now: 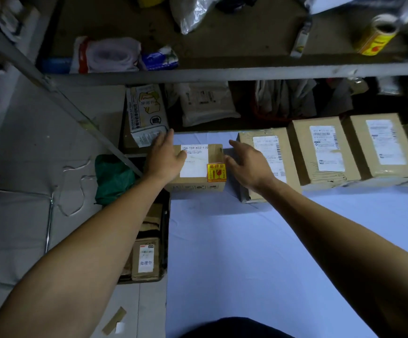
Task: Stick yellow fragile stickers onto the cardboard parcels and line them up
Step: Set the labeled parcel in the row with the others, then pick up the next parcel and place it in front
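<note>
A small cardboard parcel [214,152] with a white label and a yellow fragile sticker [216,172] sits at the back left of the pale blue table [246,252]. My left hand [165,156] lies flat on its left top edge, fingers straight. My right hand [249,162] is at the parcel's right side, fingers extended, between it and the neighbouring parcel [267,152]. Further right stand two more labelled parcels [325,150] [383,145] in a row. A yellow sticker roll [375,36] lies on the shelf above.
A metal shelf rail [222,73] runs overhead, holding bags and wrapped goods. Behind the parcels lie grey mail bags [205,106]. Left of the table is a bin of packages [146,257], a green bag [112,179] and a slanted metal strut.
</note>
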Demonstrator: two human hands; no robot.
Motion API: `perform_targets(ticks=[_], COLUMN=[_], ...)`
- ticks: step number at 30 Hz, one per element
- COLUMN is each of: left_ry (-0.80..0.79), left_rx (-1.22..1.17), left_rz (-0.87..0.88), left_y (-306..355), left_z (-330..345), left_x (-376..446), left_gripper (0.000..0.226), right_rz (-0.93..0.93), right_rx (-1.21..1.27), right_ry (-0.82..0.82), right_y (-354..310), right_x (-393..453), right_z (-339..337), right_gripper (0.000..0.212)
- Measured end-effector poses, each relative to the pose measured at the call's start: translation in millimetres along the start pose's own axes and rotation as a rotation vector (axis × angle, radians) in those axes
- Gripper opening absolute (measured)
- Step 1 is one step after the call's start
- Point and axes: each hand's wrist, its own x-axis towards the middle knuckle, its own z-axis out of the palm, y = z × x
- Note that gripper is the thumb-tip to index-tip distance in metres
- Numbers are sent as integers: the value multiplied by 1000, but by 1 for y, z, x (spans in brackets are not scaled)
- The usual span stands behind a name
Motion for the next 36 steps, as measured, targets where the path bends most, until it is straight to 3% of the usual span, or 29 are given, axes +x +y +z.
perform_targets(ticks=[3,8,15,25,29,36], left_ry=[-57,-133,-177,-203,-191,-86], left_rx=[244,490,612,519,299,-57], left_rz=[240,469,539,428,311,-15], left_y=[24,59,94,123,140,166], left_z=[1,19,47,87,100,118], left_x=[-19,-59,-98,-100,-79,-40], left_gripper=[70,64,63,58,58,72], right_rz=[-66,-46,19,17,19,300], right_rx=[-174,-425,-482,-251,-74,293], right_ry=[3,-20,23,-18,18,27], right_y=[18,50,78,111,110,119], right_x=[-29,-81,-121,-92,-60,-3], right_z=[-15,-33,-53,-63,-66,-54], right_gripper=[56,63,63,61,60,43])
